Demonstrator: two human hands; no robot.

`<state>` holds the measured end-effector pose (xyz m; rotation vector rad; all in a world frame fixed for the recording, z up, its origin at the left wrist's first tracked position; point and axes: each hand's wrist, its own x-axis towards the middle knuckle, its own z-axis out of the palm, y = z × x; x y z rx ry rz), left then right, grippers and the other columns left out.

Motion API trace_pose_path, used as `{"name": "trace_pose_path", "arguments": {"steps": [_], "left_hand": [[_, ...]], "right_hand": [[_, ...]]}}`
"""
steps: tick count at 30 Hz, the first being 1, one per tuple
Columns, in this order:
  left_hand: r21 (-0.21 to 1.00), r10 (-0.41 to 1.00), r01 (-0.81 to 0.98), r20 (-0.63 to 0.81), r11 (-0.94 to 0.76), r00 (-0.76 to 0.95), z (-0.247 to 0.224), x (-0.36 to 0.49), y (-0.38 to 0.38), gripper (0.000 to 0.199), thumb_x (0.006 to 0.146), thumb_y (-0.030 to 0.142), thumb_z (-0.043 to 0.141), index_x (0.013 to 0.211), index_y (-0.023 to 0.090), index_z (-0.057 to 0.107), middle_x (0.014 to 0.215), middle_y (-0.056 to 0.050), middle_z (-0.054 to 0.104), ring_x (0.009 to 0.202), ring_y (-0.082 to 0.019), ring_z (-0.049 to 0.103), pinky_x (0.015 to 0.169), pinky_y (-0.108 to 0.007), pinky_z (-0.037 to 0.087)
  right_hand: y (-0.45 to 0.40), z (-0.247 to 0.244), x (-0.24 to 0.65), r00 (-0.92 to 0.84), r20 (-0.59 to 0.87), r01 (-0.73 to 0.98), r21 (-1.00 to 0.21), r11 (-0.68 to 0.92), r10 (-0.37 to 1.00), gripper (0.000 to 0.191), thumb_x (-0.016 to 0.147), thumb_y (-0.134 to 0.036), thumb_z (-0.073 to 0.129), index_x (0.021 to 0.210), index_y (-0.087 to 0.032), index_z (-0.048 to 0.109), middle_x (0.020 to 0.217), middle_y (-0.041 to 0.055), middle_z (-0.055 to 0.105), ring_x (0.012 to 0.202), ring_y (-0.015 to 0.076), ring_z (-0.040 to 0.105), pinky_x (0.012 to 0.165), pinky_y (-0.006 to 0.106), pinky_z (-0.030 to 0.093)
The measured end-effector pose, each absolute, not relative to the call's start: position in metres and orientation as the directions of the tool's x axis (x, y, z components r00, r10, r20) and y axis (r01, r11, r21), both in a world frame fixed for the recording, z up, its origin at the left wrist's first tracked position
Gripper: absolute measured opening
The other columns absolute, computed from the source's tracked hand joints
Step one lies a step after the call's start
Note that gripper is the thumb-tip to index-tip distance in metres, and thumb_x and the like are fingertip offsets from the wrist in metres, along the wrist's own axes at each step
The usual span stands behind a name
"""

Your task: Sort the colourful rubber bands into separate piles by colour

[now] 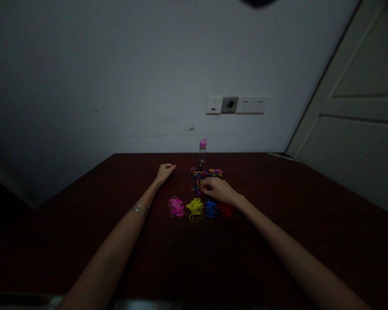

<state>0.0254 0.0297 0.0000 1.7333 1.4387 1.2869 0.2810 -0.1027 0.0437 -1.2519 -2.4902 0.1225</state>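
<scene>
My right hand (217,188) reaches over the lower part of a mixed pile of multicoloured rubber bands (198,173). Its thumb and fingertips are pinched together at the pile; anything between them is too small to make out. Off to the pile's left, my left hand (166,171) rests on the table with fingers curled in, and no object shows in it. Nearer to me lie sorted heaps in a row: pink bands (176,207), yellow bands (195,206), blue bands (211,207) and red bands (225,210). Two loose yellow bands (198,219) lie just below the yellow heap.
A small clear bottle with a pink cap (202,151) stands behind the mixed pile, close to the wall. The dark reddish table (194,262) meets that wall, which carries sockets (251,105). A pale panelled door (358,112) is at the right. The light is dim.
</scene>
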Motion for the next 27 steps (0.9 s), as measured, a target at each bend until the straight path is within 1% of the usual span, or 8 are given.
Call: {"name": "trace_pose_path", "arguments": {"steps": [5,10,16,21,24,27], "left_hand": [[0.860,0.948,0.426,0.318,-0.281,-0.015,-0.003,0.025,0.033,0.032,0.065,0.044,0.056,0.060,0.012,0.061,0.043,0.003,0.045,0.043,-0.008,0.038,0.045,-0.020,0.027],[0.858,0.950,0.430,0.313,-0.281,-0.005,-0.004,0.025,0.033,0.034,0.064,0.046,0.056,0.061,0.012,0.061,0.044,0.003,0.046,0.043,-0.008,0.038,0.045,-0.020,0.027],[0.850,0.951,0.447,0.309,-0.278,0.004,-0.004,0.025,0.033,0.034,0.065,0.046,0.055,0.060,0.012,0.062,0.043,0.003,0.045,0.043,-0.008,0.038,0.044,-0.020,0.027],[0.851,0.950,0.444,0.312,-0.282,0.005,-0.004,0.025,0.032,0.034,0.065,0.046,0.056,0.060,0.013,0.062,0.043,0.003,0.045,0.043,-0.008,0.038,0.044,-0.021,0.027],[0.853,0.952,0.444,0.307,-0.274,-0.004,-0.003,0.026,0.032,0.033,0.065,0.045,0.056,0.060,0.013,0.062,0.043,0.003,0.045,0.043,-0.008,0.038,0.044,-0.020,0.027],[0.858,0.953,0.437,0.303,-0.270,-0.007,-0.003,0.026,0.031,0.032,0.065,0.044,0.057,0.060,0.012,0.062,0.044,0.003,0.046,0.043,-0.008,0.039,0.044,-0.020,0.028]], "right_hand": [[-0.093,0.046,0.302,-0.528,0.263,0.744,-0.314,0.589,0.807,0.016,0.076,-0.022,0.051,0.082,-0.019,0.066,0.079,0.0020,0.065,0.072,0.0129,0.057,0.064,0.021,0.039],[-0.087,0.048,0.343,-0.464,0.241,0.740,-0.423,0.522,0.853,0.019,0.075,-0.026,0.051,0.081,-0.017,0.066,0.076,0.0027,0.065,0.067,0.0130,0.057,0.063,0.023,0.041],[-0.102,0.047,0.390,-0.399,0.105,0.771,-0.500,0.395,0.911,0.021,0.073,-0.026,0.050,0.078,-0.015,0.066,0.072,0.0043,0.064,0.065,0.0147,0.056,0.060,0.025,0.041],[-0.114,0.044,0.402,-0.432,-0.014,0.736,-0.583,0.343,0.902,0.020,0.070,-0.025,0.051,0.078,-0.015,0.066,0.074,0.0051,0.066,0.065,0.0152,0.057,0.061,0.026,0.043],[-0.112,0.043,0.403,-0.443,-0.054,0.735,-0.594,0.328,0.895,0.021,0.068,-0.024,0.052,0.082,-0.015,0.066,0.074,0.0045,0.066,0.064,0.0148,0.057,0.059,0.025,0.043],[-0.099,0.042,0.405,-0.422,-0.020,0.771,-0.534,0.347,0.906,0.023,0.070,-0.025,0.052,0.086,-0.015,0.066,0.075,0.0045,0.066,0.066,0.0153,0.058,0.061,0.025,0.044]]}}
